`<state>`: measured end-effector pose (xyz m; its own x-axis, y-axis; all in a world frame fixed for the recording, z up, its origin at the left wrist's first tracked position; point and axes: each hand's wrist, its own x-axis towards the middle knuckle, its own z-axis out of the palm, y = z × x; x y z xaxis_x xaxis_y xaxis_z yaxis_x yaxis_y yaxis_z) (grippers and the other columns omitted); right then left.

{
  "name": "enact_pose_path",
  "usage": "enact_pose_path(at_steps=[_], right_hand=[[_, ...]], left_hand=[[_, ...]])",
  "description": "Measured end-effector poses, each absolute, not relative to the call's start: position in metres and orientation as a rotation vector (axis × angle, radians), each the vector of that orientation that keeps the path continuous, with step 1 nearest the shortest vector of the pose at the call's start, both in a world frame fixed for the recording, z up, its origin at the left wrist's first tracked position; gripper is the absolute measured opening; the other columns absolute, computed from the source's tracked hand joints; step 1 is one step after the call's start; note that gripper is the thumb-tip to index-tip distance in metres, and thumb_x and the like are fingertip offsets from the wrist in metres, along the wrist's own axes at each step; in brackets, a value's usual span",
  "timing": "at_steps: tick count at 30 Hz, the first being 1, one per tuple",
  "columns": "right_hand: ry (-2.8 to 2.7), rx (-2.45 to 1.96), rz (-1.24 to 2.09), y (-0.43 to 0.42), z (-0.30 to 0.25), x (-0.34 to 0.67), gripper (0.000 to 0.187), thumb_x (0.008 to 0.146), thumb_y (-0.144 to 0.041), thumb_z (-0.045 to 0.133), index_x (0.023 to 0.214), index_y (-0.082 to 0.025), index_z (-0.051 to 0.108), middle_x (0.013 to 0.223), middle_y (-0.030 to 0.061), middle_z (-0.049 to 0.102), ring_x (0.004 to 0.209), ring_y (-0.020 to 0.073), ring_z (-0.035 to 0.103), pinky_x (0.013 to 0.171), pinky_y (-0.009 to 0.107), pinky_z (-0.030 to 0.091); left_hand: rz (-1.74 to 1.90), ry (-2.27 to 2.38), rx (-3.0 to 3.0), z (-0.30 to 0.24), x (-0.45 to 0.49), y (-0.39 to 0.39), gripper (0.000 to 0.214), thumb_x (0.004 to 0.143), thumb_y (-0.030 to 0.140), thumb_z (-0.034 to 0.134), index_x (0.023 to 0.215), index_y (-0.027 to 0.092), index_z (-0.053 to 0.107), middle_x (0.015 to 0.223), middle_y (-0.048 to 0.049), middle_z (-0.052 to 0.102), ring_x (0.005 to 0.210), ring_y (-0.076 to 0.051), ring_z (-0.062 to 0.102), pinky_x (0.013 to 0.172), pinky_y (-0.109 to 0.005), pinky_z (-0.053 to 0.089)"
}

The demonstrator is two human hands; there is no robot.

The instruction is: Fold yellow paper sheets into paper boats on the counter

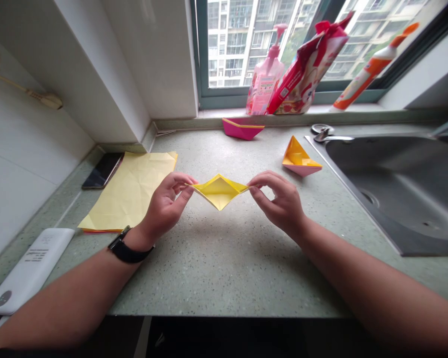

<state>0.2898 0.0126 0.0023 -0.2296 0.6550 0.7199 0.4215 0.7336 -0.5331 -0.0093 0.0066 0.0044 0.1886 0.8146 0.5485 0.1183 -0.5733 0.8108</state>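
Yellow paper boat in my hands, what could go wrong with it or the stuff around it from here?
The yellow paper boat is pinched at its two ends by your left hand and right hand, so pulling too hard might tear or flatten it. The orange-and-pink boat sits close to the sink; a bump could knock it in. Your left wrist is near the paper sheets and may shift them.

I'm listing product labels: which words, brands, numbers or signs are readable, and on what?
None can be read with certainty.
Pink plastic pump bottle: label print too small.
Red-and-white plastic bag: print too blurred.
Orange-and-white plastic tube: no legible lettering.
White rectangular device: dark printed lines, too blurred.
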Motion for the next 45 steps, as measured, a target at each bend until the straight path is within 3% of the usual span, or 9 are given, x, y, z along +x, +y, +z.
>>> enact_pose_path(at_steps=[5, 11, 20, 26, 31, 34, 40, 45], right_hand=[[-1.707, -0.898, 0.353, 0.019, -0.006, 0.294, 0.004, 0.105, -0.026, 0.07, 0.101, -0.026, 0.073, 0.091, 0.0002, 0.076, 0.082, 0.0183, 0.073, 0.078, 0.036, 0.063], [-1.575, -0.947, 0.41, 0.023, -0.013, 0.294, 0.012, 0.107, -0.037, 0.071, 0.103, -0.026, 0.073, 0.092, 0.0008, 0.075, 0.082, 0.0182, 0.074, 0.075, 0.035, 0.064], [-1.65, -0.856, 0.252, 0.019, -0.004, 0.294, 0.005, 0.107, -0.024, 0.069, 0.106, -0.027, 0.073, 0.095, 0.0014, 0.077, 0.084, 0.0194, 0.076, 0.077, 0.038, 0.066], [-1.807, -0.786, 0.005, 0.015, 0.005, 0.293, 0.016, 0.105, -0.014, 0.068, 0.105, -0.029, 0.073, 0.091, 0.001, 0.078, 0.083, 0.0211, 0.076, 0.075, 0.039, 0.064], [-1.91, -0.694, -0.036, 0.002, 0.01, 0.285, 0.019, 0.103, -0.011, 0.07, 0.108, -0.029, 0.073, 0.092, 0.0004, 0.079, 0.081, 0.0193, 0.076, 0.072, 0.036, 0.064], [-1.964, -0.626, -0.036, -0.006, 0.013, 0.28, 0.021, 0.102, -0.009, 0.073, 0.112, -0.027, 0.073, 0.094, 0.0017, 0.08, 0.08, 0.0186, 0.076, 0.074, 0.036, 0.064], [-2.004, -0.564, -0.046, -0.011, 0.015, 0.279, 0.022, 0.102, -0.008, 0.073, 0.116, -0.025, 0.074, 0.097, 0.0032, 0.081, 0.081, 0.0184, 0.076, 0.074, 0.035, 0.064], [-2.01, -0.566, 0.0, -0.007, 0.009, 0.281, 0.026, 0.102, -0.016, 0.076, 0.126, -0.026, 0.072, 0.103, 0.005, 0.081, 0.087, 0.0212, 0.078, 0.078, 0.038, 0.066]], left_hand=[[1.468, 0.89, 1.727, 0.002, -0.012, 0.012, 0.011, 0.11, 0.03, 0.071, 0.108, 0.024, 0.062, 0.115, -0.0046, 0.075, 0.108, -0.016, 0.074, 0.101, -0.033, 0.065], [1.518, 0.921, 1.657, -0.004, -0.014, 0.016, 0.015, 0.112, 0.036, 0.068, 0.109, 0.025, 0.059, 0.116, -0.0049, 0.072, 0.107, -0.016, 0.073, 0.101, -0.037, 0.067], [1.549, 0.962, 1.814, -0.002, -0.017, 0.016, 0.007, 0.112, 0.029, 0.063, 0.113, 0.026, 0.057, 0.118, -0.0052, 0.071, 0.112, -0.018, 0.073, 0.105, -0.04, 0.065], [1.387, 1.004, 2.659, 0.009, -0.023, 0.007, 0.044, 0.093, 0.021, 0.082, 0.132, 0.028, 0.065, 0.142, -0.0107, 0.067, 0.131, -0.032, 0.067, 0.116, -0.056, 0.057], [1.115, 1.015, 2.924, 0.014, -0.011, -0.011, 0.04, 0.093, 0.045, 0.09, 0.129, 0.034, 0.075, 0.167, -0.0091, 0.058, 0.145, -0.04, 0.059, 0.123, -0.064, 0.047], [1.028, 1.072, 2.976, 0.014, -0.005, -0.017, 0.026, 0.098, 0.033, 0.084, 0.122, 0.029, 0.078, 0.171, -0.0115, 0.054, 0.141, -0.04, 0.062, 0.118, -0.062, 0.05], [0.869, 1.186, 3.056, 0.015, -0.007, -0.018, 0.015, 0.104, 0.019, 0.068, 0.115, 0.021, 0.079, 0.163, -0.0177, 0.062, 0.115, -0.033, 0.074, 0.097, -0.051, 0.057], [0.953, 1.111, 3.01, 0.015, -0.006, -0.016, 0.013, 0.108, 0.018, 0.066, 0.115, 0.021, 0.076, 0.13, -0.0091, 0.082, 0.103, -0.027, 0.076, 0.088, -0.043, 0.055]])
